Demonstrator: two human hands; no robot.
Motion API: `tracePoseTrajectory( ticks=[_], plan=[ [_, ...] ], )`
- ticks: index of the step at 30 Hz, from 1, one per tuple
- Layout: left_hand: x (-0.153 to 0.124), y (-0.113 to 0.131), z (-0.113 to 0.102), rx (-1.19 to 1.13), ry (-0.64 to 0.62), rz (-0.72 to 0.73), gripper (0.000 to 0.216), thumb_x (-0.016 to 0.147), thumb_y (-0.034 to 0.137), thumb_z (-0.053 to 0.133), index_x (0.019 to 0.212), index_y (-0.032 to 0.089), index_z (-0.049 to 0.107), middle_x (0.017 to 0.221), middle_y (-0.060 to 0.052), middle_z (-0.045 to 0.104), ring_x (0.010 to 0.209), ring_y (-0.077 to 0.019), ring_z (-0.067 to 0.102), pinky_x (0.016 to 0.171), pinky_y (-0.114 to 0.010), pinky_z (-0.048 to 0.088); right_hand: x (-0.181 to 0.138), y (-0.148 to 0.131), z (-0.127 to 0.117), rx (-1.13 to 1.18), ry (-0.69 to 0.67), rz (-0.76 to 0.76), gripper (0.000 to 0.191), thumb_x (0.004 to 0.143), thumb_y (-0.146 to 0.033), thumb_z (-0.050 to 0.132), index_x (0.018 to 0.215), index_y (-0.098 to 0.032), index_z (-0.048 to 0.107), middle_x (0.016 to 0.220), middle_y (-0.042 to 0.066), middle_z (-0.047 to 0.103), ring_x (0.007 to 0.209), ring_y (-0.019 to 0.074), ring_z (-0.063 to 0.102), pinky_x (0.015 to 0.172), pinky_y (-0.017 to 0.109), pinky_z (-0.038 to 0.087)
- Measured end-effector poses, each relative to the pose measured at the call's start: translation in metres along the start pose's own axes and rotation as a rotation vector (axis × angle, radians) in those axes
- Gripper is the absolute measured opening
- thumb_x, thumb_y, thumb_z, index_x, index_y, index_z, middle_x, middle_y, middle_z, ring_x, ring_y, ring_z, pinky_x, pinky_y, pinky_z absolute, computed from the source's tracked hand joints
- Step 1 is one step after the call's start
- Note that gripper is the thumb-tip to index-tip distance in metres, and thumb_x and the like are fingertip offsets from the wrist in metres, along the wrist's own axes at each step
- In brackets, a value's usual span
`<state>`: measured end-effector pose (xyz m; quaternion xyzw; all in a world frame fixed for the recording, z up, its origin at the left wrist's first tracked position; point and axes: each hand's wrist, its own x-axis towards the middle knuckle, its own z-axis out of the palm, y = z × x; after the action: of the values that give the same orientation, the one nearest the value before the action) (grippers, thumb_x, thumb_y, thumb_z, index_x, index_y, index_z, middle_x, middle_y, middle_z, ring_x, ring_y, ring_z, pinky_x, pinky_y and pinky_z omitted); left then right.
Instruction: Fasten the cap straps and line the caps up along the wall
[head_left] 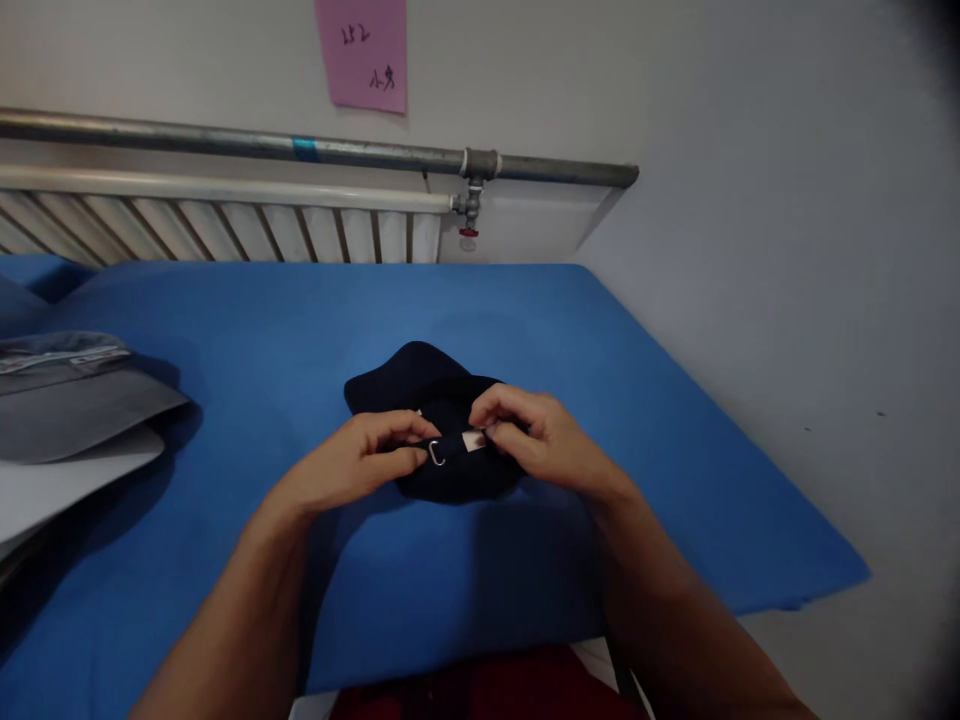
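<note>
A dark navy baseball cap [409, 372] lies on the blue-covered table [315, 310], its brim pointing away to the upper left. Across its near side runs the back strap [453, 446], with a metal buckle [436, 453] and a pale label or tab [474, 440]. My left hand [367, 455] pinches the strap just left of the buckle between thumb and fingers. On the other side, my right hand [536, 430] is closed on the strap beside the pale tab. Its fingertips partly hide what they grip.
Grey caps or hats [82, 400] are stacked at the left edge on white sheets [75, 490]. Behind the table are a white radiator [247, 225], a metal pipe [375, 155] and a red-handled valve [469, 233]. A pink note [364, 55] hangs above; a wall [787, 250] borders the right.
</note>
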<state>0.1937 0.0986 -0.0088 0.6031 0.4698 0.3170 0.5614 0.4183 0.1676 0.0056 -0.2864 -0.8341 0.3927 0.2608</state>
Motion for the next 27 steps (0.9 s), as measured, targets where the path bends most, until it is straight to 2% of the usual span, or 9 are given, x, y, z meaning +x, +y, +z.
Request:
tracePoseTrajectory(
  ticks=[4, 8, 12, 15, 19, 21, 24, 27],
  plan=[
    [0.001, 0.004, 0.007, 0.058, 0.016, 0.002, 0.024, 0.083, 0.039, 0.063, 0.093, 0.018, 0.062, 0.073, 0.003, 0.054, 0.063, -0.01, 0.045, 0.057, -0.023, 0.037, 0.0, 0.001, 0.005, -0.032, -0.024, -0.048, 0.022, 0.078, -0.005, 0.043, 0.082, -0.019, 0.06, 0.073, -0.003, 0.06, 0.064, 0.0084, 0.052, 0.061, 0.021, 0.04],
    [0.005, 0.006, 0.013, 0.095, 0.029, 0.0, 0.027, 0.086, 0.041, 0.06, 0.077, 0.016, 0.059, 0.066, 0.004, 0.048, 0.058, -0.008, 0.038, 0.052, -0.022, 0.031, 0.0, 0.001, 0.008, -0.043, -0.021, -0.085, 0.021, 0.078, -0.006, 0.045, 0.082, -0.018, 0.06, 0.07, -0.004, 0.058, 0.06, 0.0077, 0.05, 0.059, 0.021, 0.038],
    [0.005, 0.005, 0.009, 0.092, 0.018, -0.021, 0.022, 0.085, 0.038, 0.061, 0.08, 0.016, 0.063, 0.068, 0.004, 0.051, 0.06, -0.0079, 0.041, 0.054, -0.021, 0.033, 0.0, 0.001, 0.007, -0.04, 0.006, -0.082, 0.022, 0.077, -0.005, 0.044, 0.081, -0.018, 0.061, 0.071, -0.004, 0.058, 0.06, 0.0074, 0.05, 0.059, 0.021, 0.037],
    [0.002, 0.003, 0.004, 0.072, -0.003, -0.033, 0.018, 0.085, 0.034, 0.06, 0.091, 0.018, 0.067, 0.074, 0.003, 0.058, 0.066, -0.0097, 0.048, 0.059, -0.023, 0.037, 0.001, 0.0, 0.005, -0.022, 0.013, -0.079, 0.022, 0.077, -0.005, 0.044, 0.081, -0.018, 0.06, 0.071, -0.004, 0.058, 0.06, 0.0075, 0.05, 0.058, 0.02, 0.038],
    [0.001, 0.005, 0.003, 0.011, -0.029, -0.018, 0.024, 0.086, 0.033, 0.06, 0.105, 0.021, 0.066, 0.085, 0.0, 0.063, 0.076, -0.0126, 0.053, 0.067, -0.026, 0.042, 0.001, 0.0, 0.007, -0.012, 0.025, -0.092, 0.022, 0.077, -0.004, 0.043, 0.08, -0.018, 0.06, 0.072, -0.003, 0.059, 0.062, 0.0078, 0.051, 0.059, 0.02, 0.038],
    [0.001, 0.006, 0.005, 0.045, -0.028, -0.007, 0.024, 0.086, 0.037, 0.06, 0.102, 0.02, 0.066, 0.081, 0.001, 0.06, 0.071, -0.0114, 0.05, 0.063, -0.024, 0.04, 0.001, -0.001, 0.008, -0.012, 0.023, -0.105, 0.022, 0.077, -0.004, 0.043, 0.08, -0.018, 0.06, 0.072, -0.003, 0.059, 0.061, 0.0077, 0.051, 0.058, 0.02, 0.038],
    [0.001, 0.008, 0.007, 0.132, -0.044, -0.012, 0.025, 0.088, 0.041, 0.057, 0.087, 0.018, 0.064, 0.068, 0.004, 0.049, 0.061, -0.009, 0.04, 0.055, -0.023, 0.033, 0.001, -0.002, 0.009, -0.015, -0.003, -0.143, 0.02, 0.077, -0.005, 0.045, 0.08, -0.018, 0.06, 0.068, -0.004, 0.057, 0.057, 0.0071, 0.049, 0.056, 0.02, 0.038],
    [0.001, 0.007, 0.006, 0.161, -0.063, -0.026, 0.027, 0.089, 0.041, 0.055, 0.08, 0.016, 0.062, 0.066, 0.004, 0.045, 0.06, -0.0087, 0.037, 0.054, -0.022, 0.03, 0.0, -0.003, 0.006, -0.04, 0.017, -0.192, 0.016, 0.077, -0.007, 0.05, 0.079, -0.018, 0.061, 0.069, -0.003, 0.06, 0.062, 0.0087, 0.053, 0.06, 0.021, 0.041]
  ],
)
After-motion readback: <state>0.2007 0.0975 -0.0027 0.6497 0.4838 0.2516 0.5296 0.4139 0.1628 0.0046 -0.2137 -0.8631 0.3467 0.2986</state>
